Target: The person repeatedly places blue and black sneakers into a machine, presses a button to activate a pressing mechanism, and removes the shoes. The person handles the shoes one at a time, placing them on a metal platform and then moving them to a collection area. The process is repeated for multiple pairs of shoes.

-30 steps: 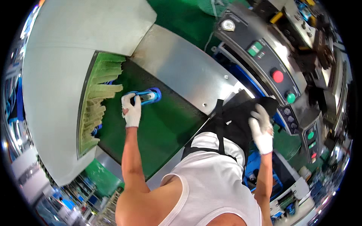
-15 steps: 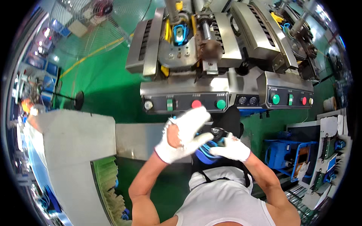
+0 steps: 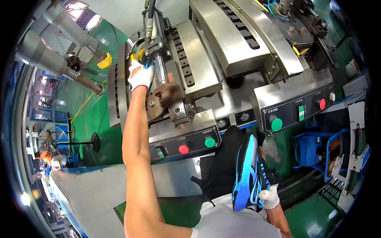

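Note:
My left hand (image 3: 141, 77), in a white glove, reaches into the left station of a metal press machine (image 3: 158, 103). Its fingers are curled round something in there; only a bit of blue (image 3: 149, 63) shows beside them. My right hand (image 3: 270, 197), also gloved, grips a shoe (image 3: 249, 178) low in front of my body. The shoe stands on end, its blue-to-purple sole side facing left and a dark upper behind. Left of the station hang two metal cylinders (image 3: 85, 79) with a yellow pad (image 3: 105, 60) on one.
A control panel (image 3: 182, 142) with green and red buttons fronts the left station; a similar panel (image 3: 297, 111) fronts the right one. A grey metal surface (image 3: 174, 176) lies below my left arm. A blue cart (image 3: 317, 150) stands right, a wire fan (image 3: 79, 55) left.
My left hand has moved from beside the shoe at my lap up into the press. The shoe in my right hand has turned upright. The view has turned, and the cylinders now stand off the station.

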A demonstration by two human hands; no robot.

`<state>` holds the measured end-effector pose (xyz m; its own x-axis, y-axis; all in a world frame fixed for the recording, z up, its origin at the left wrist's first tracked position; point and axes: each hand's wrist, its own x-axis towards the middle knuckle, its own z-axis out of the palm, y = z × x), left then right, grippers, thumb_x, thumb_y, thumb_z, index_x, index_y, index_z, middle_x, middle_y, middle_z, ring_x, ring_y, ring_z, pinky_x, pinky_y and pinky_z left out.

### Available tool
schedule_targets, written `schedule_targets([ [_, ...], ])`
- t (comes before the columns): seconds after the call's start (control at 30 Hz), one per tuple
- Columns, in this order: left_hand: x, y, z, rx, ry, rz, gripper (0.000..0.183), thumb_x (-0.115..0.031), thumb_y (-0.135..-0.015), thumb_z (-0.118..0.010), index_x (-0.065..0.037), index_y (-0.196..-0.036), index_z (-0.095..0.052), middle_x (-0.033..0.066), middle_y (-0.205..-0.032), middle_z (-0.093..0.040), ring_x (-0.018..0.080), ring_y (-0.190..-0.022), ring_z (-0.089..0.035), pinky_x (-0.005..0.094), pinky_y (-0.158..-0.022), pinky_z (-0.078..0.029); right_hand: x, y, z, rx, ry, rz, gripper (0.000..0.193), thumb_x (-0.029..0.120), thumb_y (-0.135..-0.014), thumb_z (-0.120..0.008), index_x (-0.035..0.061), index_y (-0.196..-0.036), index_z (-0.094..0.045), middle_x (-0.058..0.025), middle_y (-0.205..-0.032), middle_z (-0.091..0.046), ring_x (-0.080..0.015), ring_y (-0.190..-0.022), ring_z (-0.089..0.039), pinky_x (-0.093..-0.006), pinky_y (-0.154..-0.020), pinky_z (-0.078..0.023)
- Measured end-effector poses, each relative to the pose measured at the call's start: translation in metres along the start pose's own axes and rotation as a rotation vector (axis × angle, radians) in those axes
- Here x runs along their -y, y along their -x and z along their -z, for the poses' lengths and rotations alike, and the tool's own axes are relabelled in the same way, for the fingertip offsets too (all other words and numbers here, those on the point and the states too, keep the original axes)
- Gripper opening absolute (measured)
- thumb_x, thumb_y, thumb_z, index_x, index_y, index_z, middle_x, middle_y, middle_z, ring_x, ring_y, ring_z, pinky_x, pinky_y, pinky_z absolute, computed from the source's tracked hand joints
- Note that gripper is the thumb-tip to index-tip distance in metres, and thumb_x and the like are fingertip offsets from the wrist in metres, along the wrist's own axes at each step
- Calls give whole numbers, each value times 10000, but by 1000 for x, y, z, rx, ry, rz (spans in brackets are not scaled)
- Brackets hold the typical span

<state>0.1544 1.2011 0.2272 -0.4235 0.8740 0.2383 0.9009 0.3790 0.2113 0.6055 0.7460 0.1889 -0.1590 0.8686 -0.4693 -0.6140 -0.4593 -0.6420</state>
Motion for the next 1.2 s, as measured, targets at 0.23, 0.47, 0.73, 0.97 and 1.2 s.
schedule_targets([
  [0.23, 26, -46, 69, 60, 41, -152, 804, -486, -830, -815, 12, -1412, -570, 260, -1366, -655, 374, -1261, -649, 433, -1081, -495, -55, 16, 74, -32, -146, -65, 921, -198, -800, -572, 52, -1638, -283, -161, -1339, -635, -118, -626, -522, -291, -543, -448],
  [0.47, 100, 143, 203, -278, 429, -296, 593, -164, -858, -815, 20, -1373, -585, 206, -1329, -661, 290, -1168, -665, 393, -1042, -511, 3, -38, -37, 4, 288, 44, 231, 0, -858, -611, 137, -964, -459, -18, -746, -427, -156, -537, -429, -323, -615, -392],
  [0.73, 254, 406, 175, -140, 330, 91, 543, -77, -738, -831, -9, -1231, -613, 159, -1112, -668, 304, -961, -670, 418, -879, -547, 53, -128, -218, 127, 365, 210, 402, 78, -918, -754, -51, -1291, -676, -116, -1078, -751, -180, -914, -741, -329, -810, -616],
  [0.97, 330, 490, 80, 66, 92, 271, 518, -234, -710, -872, -113, -1169, -664, 101, -1065, -654, 343, -950, -683, 516, -801, -528, 72, -312, -408, 332, 710, 57, 230, 256, -900, -787, 172, -1082, -675, -31, -1077, -737, -141, -928, -682, -427, -760, -544],
  [1.2, 342, 507, 43, 143, 282, 210, 630, -254, -719, -893, -96, -1276, -645, 128, -1384, -605, 351, -1147, -673, 523, -906, -549, 79, -525, -407, 212, 1567, 410, 457, 199, -814, -807, 0, -1220, -738, -196, -1265, -737, -321, -1106, -722, -404, -944, -554],
])
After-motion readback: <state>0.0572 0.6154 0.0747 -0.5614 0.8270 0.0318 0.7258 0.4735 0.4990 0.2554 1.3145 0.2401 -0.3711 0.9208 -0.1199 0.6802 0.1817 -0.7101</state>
